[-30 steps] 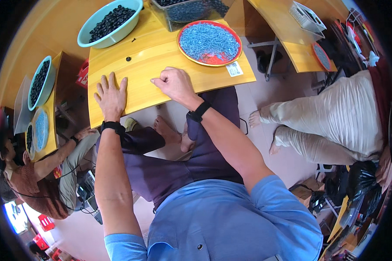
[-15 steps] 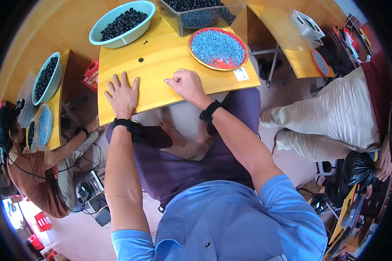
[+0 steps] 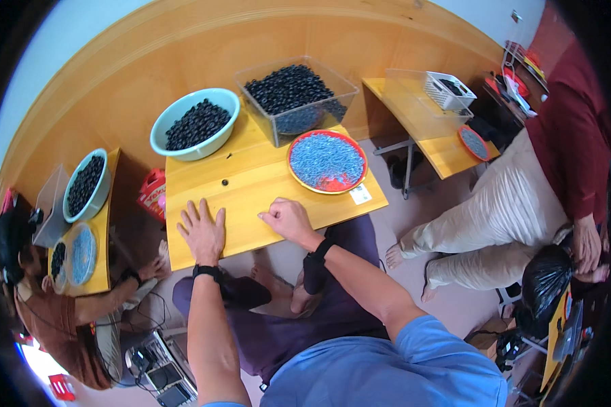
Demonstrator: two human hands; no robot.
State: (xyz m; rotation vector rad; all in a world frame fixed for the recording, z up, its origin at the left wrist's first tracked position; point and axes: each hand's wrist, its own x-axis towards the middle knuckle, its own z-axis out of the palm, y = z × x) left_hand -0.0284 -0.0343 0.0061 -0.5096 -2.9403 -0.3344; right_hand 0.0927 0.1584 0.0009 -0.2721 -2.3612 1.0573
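the left hand lies open and palm down on the table, fingers spread, with nothing in its grip. the right hand is curled into a loose fist over the near edge, thumb toward the left hand; whether it encloses anything, i cannot tell. the black part, small and round, sits on the table just beyond the left fingertips, untouched. a smaller dark bit lies farther back.

the table is yellow wood. at its back stand a pale teal bowl and a clear bin, both holding many black pieces. on the right, a red plate bears blue bits, beside a white label. behind rises a wood panel. one person sits at left; another, in pale trousers, is at right.
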